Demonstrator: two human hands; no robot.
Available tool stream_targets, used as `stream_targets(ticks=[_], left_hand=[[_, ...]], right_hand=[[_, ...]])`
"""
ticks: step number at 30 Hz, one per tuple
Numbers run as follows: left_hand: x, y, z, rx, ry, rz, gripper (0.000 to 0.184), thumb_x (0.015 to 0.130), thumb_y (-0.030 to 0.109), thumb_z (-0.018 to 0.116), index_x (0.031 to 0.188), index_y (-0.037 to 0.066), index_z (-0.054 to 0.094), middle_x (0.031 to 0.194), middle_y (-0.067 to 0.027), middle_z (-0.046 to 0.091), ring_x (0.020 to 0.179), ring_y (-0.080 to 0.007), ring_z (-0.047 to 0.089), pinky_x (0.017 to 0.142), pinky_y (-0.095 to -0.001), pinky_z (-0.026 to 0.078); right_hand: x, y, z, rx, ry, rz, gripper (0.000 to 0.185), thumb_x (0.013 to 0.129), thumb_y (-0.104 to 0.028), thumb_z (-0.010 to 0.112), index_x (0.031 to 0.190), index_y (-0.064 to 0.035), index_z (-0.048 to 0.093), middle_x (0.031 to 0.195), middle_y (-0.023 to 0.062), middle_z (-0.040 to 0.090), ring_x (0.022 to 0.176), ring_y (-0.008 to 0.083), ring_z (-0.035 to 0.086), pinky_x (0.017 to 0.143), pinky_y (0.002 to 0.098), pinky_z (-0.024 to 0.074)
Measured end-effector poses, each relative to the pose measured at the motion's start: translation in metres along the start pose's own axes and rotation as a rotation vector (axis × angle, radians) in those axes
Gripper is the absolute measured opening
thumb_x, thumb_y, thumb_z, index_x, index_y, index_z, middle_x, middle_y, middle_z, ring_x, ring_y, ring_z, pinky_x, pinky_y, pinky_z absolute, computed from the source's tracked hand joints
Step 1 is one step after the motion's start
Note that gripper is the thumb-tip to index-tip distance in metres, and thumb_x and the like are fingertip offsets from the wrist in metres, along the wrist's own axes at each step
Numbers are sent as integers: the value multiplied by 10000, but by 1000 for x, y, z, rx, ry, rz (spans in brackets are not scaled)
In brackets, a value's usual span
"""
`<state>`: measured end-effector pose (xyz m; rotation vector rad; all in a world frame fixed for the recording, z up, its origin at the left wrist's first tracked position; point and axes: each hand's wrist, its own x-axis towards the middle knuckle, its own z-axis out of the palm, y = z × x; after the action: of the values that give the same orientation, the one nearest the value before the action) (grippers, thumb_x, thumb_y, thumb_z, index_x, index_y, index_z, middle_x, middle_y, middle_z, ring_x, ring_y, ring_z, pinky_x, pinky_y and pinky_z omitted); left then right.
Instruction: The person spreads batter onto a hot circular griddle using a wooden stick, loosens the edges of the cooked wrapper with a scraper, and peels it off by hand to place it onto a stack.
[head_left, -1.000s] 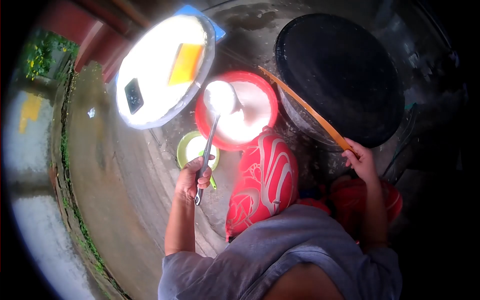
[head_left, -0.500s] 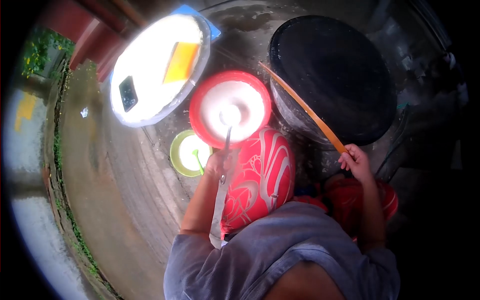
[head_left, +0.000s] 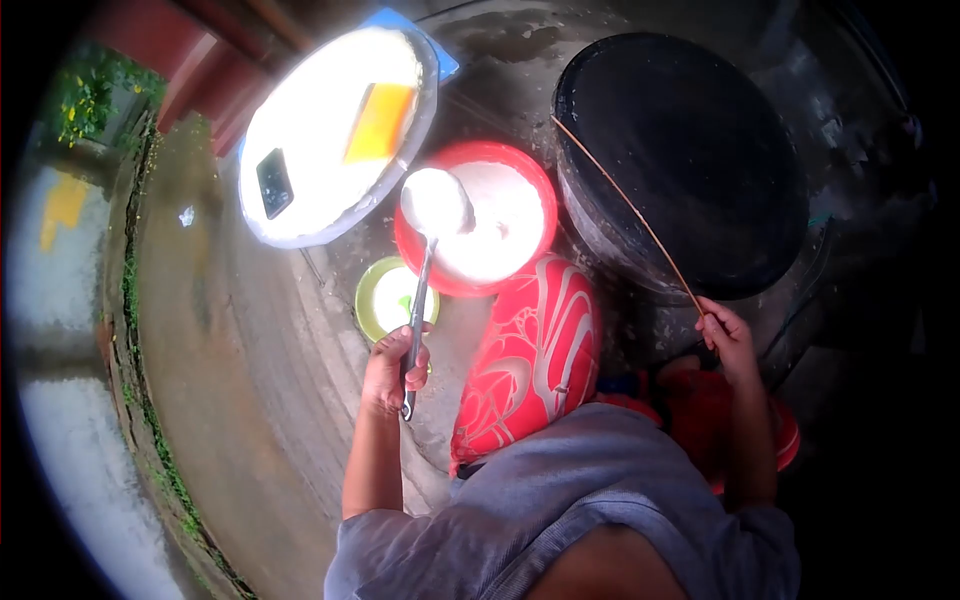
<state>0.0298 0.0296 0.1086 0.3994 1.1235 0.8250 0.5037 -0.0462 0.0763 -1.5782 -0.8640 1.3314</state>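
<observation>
A black rectangular phone (head_left: 273,183) is lying towards the lower-left edge of a round white surface (head_left: 315,110), a flat yellow-orange rectangle (head_left: 379,121) towards its right edge. A small whitish scrap (head_left: 187,216) is lying on the brownish floor (head_left: 195,310).

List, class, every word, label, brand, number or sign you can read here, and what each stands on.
No text can be read anywhere.
Patterned red clothing: pale swirls, no legible lettering.
Orange-yellow item: bright glare, nothing legible.
Dark rectangular object: no legible marking.
</observation>
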Motion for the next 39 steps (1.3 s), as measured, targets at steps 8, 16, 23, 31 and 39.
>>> stream_targets(ticks=[8, 16, 23, 31, 39], left_hand=[[54, -13, 13, -180, -133, 2, 317, 921, 231, 437, 1107, -21, 486, 586, -57, 468, 378, -85, 351, 315, -209, 276], [149, -102, -41, -251, 175, -248, 247, 935, 209, 396, 1044, 2, 473, 638, -36, 457, 413, -64, 326, 344, -186, 253], [55, -43, -36, -22, 66, -163, 286, 939, 233, 374, 1065, 2, 487, 598, -42, 480, 383, -68, 333, 327, -198, 253], [0, 32, 32, 49, -86, 112, 311, 934, 222, 406, 1085, -32, 504, 586, -76, 510, 365, -93, 356, 325, -225, 286], [32, 81, 136, -6, -224, 195, 399, 916, 276, 396, 1195, -5, 437, 684, -85, 507, 439, -101, 394, 369, -206, 325]], right_hand=[[-5, -3, 9, 47, -35, 73, 197, 820, -2, 561, 1013, -18, 526, 702, -9, 546, 513, 41, 439, 498, 164, 368], [-13, 3, 23, -16, 25, 88, 219, 826, -4, 556, 1042, 0, 521, 708, 0, 564, 563, 43, 480, 522, 169, 397], [-5, 2, 28, -2, 7, 93, 177, 836, -24, 564, 1010, -3, 541, 715, 1, 577, 583, 43, 497, 532, 167, 399], [14, 1, 26, -6, -88, 8, 171, 833, -27, 568, 997, -8, 525, 734, 7, 580, 597, 49, 504, 561, 174, 412], [14, -28, 23, -241, 128, -246, 436, 803, 26, 567, 1226, -61, 513, 931, 62, 627, 769, 89, 571, 705, 209, 460]])
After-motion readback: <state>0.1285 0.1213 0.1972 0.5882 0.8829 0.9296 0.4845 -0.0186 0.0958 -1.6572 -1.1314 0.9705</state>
